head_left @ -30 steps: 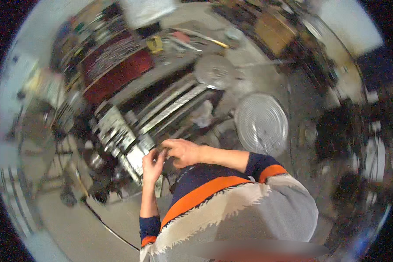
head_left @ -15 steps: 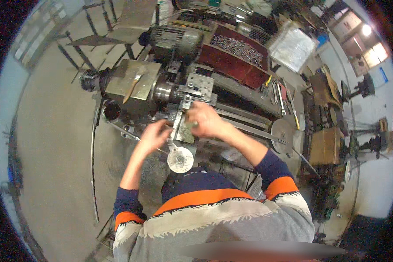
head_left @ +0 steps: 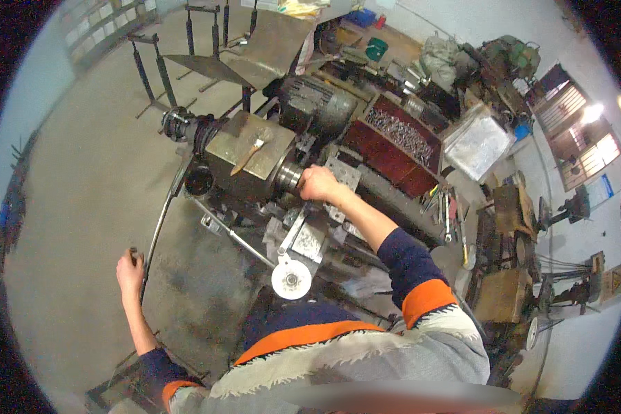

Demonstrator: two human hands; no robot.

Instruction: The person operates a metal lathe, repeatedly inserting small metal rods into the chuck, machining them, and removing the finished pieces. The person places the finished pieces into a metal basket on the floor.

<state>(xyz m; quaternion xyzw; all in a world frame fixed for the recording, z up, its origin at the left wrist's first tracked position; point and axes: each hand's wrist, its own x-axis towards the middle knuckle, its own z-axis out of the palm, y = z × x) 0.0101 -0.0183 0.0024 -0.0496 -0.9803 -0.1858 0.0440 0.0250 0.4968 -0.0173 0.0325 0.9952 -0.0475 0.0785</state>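
Observation:
I stand over a metal lathe [head_left: 255,162]. My right hand [head_left: 317,183] is closed around the chuck [head_left: 291,176] at the end of the headstock. My left hand [head_left: 130,270] is stretched out low to the left and grips the end of a long thin rod [head_left: 162,214] that curves up toward the machine. A white round handwheel [head_left: 291,279] sits on the carriage just in front of my chest. A small hammer [head_left: 247,157] lies on top of the headstock.
A red bin of small metal parts [head_left: 397,141] stands behind the lathe, with an electric motor [head_left: 317,103] beside it. Hand tools [head_left: 445,207] lie to the right. Metal stands [head_left: 186,62] rise at the back left above bare concrete floor [head_left: 69,193].
Both hands were together at the tool post. Now my left hand has swung down and left to the rod, and my right hand has moved onto the chuck. The view has shifted.

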